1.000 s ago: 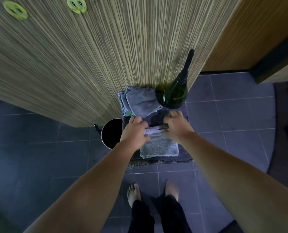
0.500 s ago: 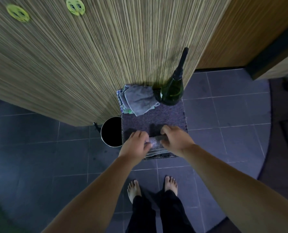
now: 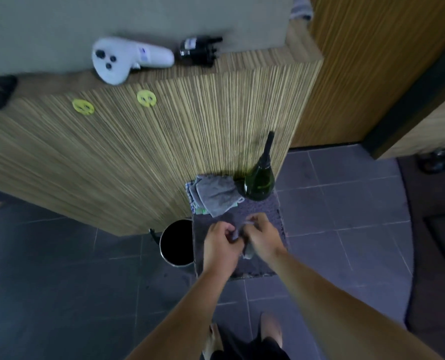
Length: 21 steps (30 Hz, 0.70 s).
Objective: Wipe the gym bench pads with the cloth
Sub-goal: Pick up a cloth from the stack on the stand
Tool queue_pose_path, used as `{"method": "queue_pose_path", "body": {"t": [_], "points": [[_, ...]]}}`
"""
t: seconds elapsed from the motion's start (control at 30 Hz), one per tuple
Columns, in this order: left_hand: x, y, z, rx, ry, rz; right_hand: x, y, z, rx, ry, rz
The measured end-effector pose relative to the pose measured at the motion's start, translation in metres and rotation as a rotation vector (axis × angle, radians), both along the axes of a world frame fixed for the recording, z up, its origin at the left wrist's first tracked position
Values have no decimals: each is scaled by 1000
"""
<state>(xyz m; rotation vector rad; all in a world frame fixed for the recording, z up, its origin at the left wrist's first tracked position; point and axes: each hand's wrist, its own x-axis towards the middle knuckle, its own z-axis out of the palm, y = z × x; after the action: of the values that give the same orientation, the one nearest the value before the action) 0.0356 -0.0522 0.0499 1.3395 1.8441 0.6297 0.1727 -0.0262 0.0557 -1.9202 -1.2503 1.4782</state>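
Left grip and right grip clamp the cloth — mostly hidden between them — over the mat beside the pot.

This looks like a home, probably a hallway or entry corner. A striped wood-veneer cabinet stands on dark floor tiles next to a wooden door. On the cabinet top lie a white game controller and a small dark bottle, and two yellow face stickers sit on its front. Against its foot, a mat carries a green wine bottle and a pile of folded rags, with a metal bin just beside it. The cloth held above the mat is the same grey household kind. The person's feet are bare, and shoes lie at the right edge.
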Motion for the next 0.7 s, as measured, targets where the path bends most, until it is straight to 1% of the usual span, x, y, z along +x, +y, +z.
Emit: {"method": "queue_pose_path", "body": {"t": [0.03, 0.1, 0.2, 0.3, 0.37, 0.47, 0.5, 0.6, 0.7], "points": [[5, 1, 11, 12, -30, 2, -4, 0, 9, 0, 100, -95], [10, 3, 30, 18, -116, -31, -8, 2, 27, 12, 188, -194], [7, 5, 54, 7, -262, -218, 0, 9, 54, 92, 64, -225], [-1, 17, 75, -17, -256, -374, 13, 14, 74, 146, -54, -255], [-7, 30, 83, 8, -120, -483, 25, 13, 87, 198, -61, -284], [6, 53, 100, 55, 230, -753, 57, 7, 110, 262, -124, -326], [18, 61, 108, 60, 314, -833, 71, 4, 117, 269, -146, -340], [74, 83, 129, 82, 496, -1042, 125, -6, 139, 303, -210, -392], [153, 98, 143, 156, 607, -1173, 190, -24, 158, 344, -213, -491]]}}
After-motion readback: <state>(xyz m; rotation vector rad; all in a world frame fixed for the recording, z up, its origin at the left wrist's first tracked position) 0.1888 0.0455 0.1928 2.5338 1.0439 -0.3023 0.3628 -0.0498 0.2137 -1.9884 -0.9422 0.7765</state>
